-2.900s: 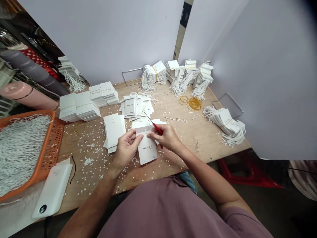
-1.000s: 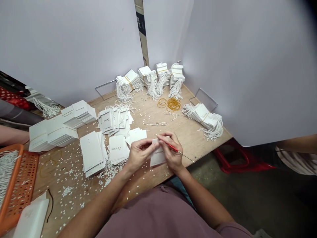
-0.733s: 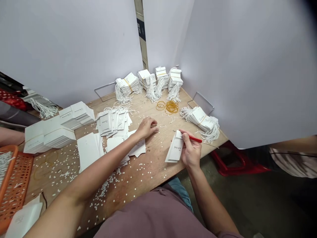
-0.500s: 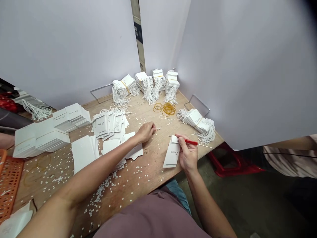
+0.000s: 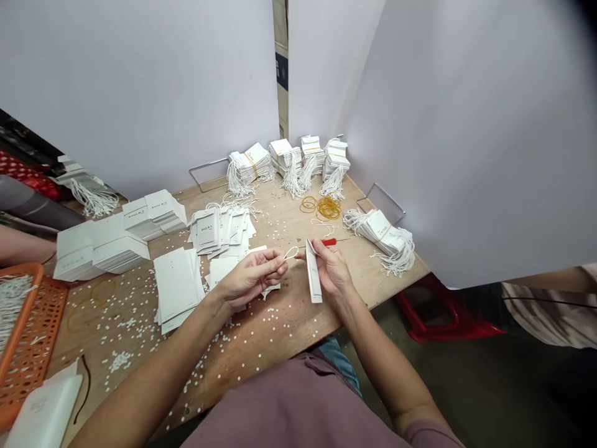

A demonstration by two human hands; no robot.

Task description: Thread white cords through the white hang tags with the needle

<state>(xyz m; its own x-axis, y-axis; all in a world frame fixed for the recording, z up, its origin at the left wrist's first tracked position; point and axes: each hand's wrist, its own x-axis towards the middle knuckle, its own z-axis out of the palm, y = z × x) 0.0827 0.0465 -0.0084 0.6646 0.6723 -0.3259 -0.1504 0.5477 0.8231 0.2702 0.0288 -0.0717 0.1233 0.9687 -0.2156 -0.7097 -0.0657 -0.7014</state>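
At left hand (image 5: 254,274), 1 looped string (image 5: 291,252)

White string (image 5: 292,254) lifted from table (image 5: 373,274), folded tag (image 5: 314,283) turned nearly edge-on

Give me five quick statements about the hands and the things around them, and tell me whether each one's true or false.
1. The left hand pinches a looped white string. True.
2. The orange basket is at the person's far right. False: it is at the far left, with white cords inside.
3. The right hand holds a white card and a red-handled tool. True.
4. The white card is in the left hand. False: only the right hand holds it.
5. Yellow rubber bands lie on the wooden table. True.
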